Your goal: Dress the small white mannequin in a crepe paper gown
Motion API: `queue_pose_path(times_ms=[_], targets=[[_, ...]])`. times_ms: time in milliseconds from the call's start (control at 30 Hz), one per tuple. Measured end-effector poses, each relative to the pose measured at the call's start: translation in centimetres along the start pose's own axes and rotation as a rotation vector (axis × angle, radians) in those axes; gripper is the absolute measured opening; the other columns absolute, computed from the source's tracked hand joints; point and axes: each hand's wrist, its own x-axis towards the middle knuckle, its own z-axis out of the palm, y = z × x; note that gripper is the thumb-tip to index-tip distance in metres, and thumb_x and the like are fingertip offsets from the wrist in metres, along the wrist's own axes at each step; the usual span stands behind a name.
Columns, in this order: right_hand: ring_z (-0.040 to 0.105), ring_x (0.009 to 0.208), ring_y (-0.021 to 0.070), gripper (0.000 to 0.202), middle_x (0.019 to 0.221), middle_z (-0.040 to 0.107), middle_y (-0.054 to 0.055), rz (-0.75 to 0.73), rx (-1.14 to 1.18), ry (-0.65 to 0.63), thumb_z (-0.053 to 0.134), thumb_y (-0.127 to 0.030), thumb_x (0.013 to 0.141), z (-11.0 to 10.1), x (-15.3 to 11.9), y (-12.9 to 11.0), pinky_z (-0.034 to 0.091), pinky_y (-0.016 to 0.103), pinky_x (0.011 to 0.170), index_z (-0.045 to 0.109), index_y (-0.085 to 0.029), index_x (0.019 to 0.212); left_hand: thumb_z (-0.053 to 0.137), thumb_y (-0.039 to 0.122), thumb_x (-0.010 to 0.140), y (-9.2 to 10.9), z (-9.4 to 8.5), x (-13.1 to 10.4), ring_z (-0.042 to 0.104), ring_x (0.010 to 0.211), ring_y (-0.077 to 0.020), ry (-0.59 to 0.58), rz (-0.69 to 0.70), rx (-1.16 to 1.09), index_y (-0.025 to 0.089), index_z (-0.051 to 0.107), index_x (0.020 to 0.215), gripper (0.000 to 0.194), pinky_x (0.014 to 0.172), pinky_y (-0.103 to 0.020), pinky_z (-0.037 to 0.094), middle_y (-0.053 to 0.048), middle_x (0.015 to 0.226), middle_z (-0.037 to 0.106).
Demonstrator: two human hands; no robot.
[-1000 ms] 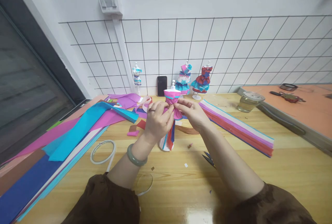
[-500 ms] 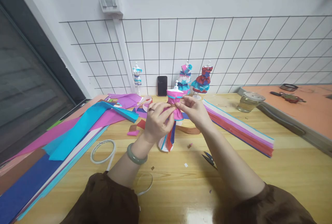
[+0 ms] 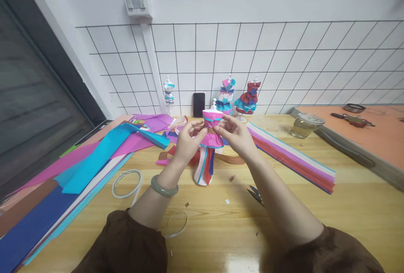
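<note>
A small white dress form stands upright in front of me, wearing a pink paper dress (image 3: 212, 140) with light blue trim. A brown band (image 3: 208, 130) circles its waist. From the left, my left hand (image 3: 189, 140) grips the dress at the waist, thumb in front and fingers behind. On the other side my right hand (image 3: 236, 136) pinches the waist, thumb tip on the band. White, red and dark blue strips (image 3: 206, 161) hang below the skirt over the stand's white base (image 3: 202, 179).
Coloured paper strips (image 3: 94, 155) lie at left beside a tape roll (image 3: 114, 184). Scissors (image 3: 255, 196) rest near my right forearm. Striped paper (image 3: 293, 157) and a glass jar (image 3: 306, 125) are at right. Three dressed forms, including a red one (image 3: 251, 96), and a phone (image 3: 198, 105) stand behind.
My left hand has moved from the front of the waist to its left side, its fingers spreading round it. The brown band and flared skirt show more fully. The right hand stays at the waist.
</note>
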Motion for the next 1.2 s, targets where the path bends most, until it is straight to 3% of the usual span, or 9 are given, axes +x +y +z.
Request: queue_pose_path(times_ms=[233,400,667,867,1100,1200], targets=[[0.064,0.089,0.0209,0.054,0.091,0.069,0.005,0.009,0.005,-0.062,0.077,-0.037,0.068,0.01,-0.33,-0.43,0.051,0.038,0.083,0.057,-0.022,0.116,0.069,0.025,0.074,0.33,0.17,-0.11,0.066,0.09,-0.0194,-0.001,0.016,-0.014,0.015,0.06,0.096,0.025,0.083,-0.033,0.051,-0.008,0.092,0.07],[0.063,0.076,0.0182,0.049,0.08,0.064,0.002,0.009,-0.051,-0.015,0.078,-0.038,0.065,0.26,-0.29,-0.65,0.052,0.035,0.073,0.059,-0.02,0.106,0.071,0.026,0.072,0.38,0.27,-0.18,0.066,0.091,-0.0192,-0.032,0.029,-0.034,0.016,0.062,0.095,0.026,0.085,-0.034,0.051,-0.008,0.095,0.07],[0.065,0.081,0.0208,0.053,0.087,0.068,0.005,0.057,0.015,-0.047,0.08,-0.039,0.063,-0.23,-0.12,-0.49,0.051,0.04,0.079,0.057,-0.021,0.108,0.07,0.03,0.072,0.37,-0.13,0.1,0.067,0.089,-0.0207,-0.032,0.006,-0.097,0.018,0.07,0.087,0.019,0.084,-0.037,0.053,-0.005,0.092,0.072],[0.063,0.074,0.0189,0.054,0.079,0.065,0.002,0.044,-0.029,-0.022,0.08,-0.039,0.063,-0.22,0.02,-0.38,0.051,0.037,0.074,0.057,-0.02,0.108,0.077,0.028,0.063,0.47,0.04,0.03,0.067,0.089,-0.0202,-0.062,-0.025,-0.141,0.018,0.068,0.089,0.029,0.087,-0.038,0.052,-0.005,0.09,0.073],[0.061,0.069,0.0169,0.05,0.073,0.062,0.0,0.012,-0.046,-0.011,0.079,-0.036,0.065,-0.38,0.08,-0.23,0.05,0.034,0.067,0.057,-0.02,0.108,0.073,0.022,0.067,0.6,-0.06,-0.15,0.066,0.095,-0.0208,-0.147,-0.048,-0.197,0.018,0.065,0.097,0.031,0.089,-0.038,0.051,-0.007,0.097,0.071],[0.063,0.072,0.0183,0.052,0.077,0.064,0.001,0.01,-0.047,-0.011,0.079,-0.037,0.064,-0.42,0.14,-0.09,0.051,0.036,0.071,0.057,-0.021,0.108,0.074,0.022,0.066,0.18,-0.16,-0.07,0.064,0.101,-0.0218,-0.169,-0.079,-0.214,0.018,0.063,0.101,0.037,0.091,-0.039,0.049,-0.007,0.102,0.07]])
